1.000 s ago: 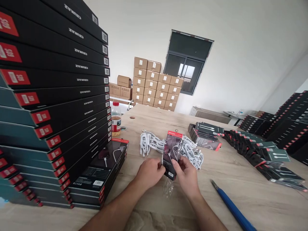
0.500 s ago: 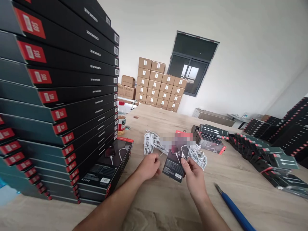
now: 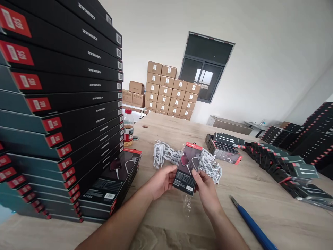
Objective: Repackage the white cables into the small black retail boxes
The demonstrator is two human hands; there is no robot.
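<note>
- Packet (image 3: pixel 187 168): held above the table (image 3: pixel 158 222), in front of white cables (image 3: pixel 166 154); red top band, white barcode label, fine print too small to read.
- Left hand (image 3: pixel 161 182): closed on the packet's left edge.
- Right hand (image 3: pixel 205 187): pinches its right edge, thumb on the face.
- Black boxes (image 3: pixel 75 104): stacked at left; sides apparently lettered "CEUKAZ", red end labels, square codes.
- Blue-handled tool (image 3: pixel 251 220): lies at right.
</note>
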